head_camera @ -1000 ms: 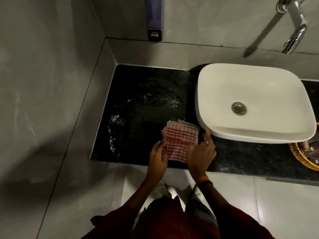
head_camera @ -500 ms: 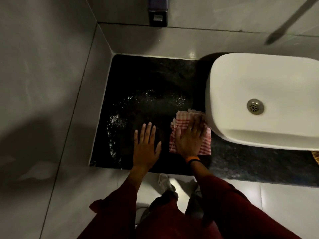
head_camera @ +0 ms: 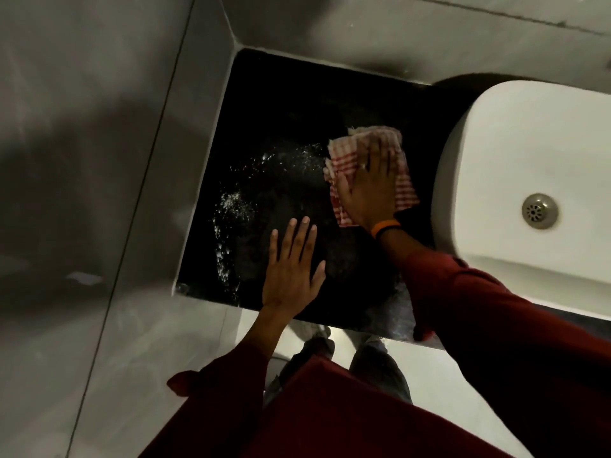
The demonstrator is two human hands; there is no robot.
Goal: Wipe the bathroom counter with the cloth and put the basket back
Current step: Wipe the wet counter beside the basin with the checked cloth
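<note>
A folded red-and-white checked cloth (head_camera: 344, 153) lies on the black stone counter (head_camera: 277, 107), just left of the white basin. My right hand (head_camera: 370, 186) presses flat on top of the cloth, fingers spread and pointing toward the back wall. My left hand (head_camera: 292, 262) rests flat on the bare counter near its front edge, fingers apart, holding nothing. White specks and droplets (head_camera: 238, 206) are scattered on the counter left of the cloth. The basket is out of view.
The white vessel basin (head_camera: 515, 153) with a metal drain (head_camera: 539, 211) takes up the right side. Grey tiled walls close the counter at the left and back. Pale floor and my shoes show below the counter's front edge.
My right hand has pushed the cloth away from the front edge toward the back wall. My left hand stays flat on the counter. The view has tilted and moved closer.
</note>
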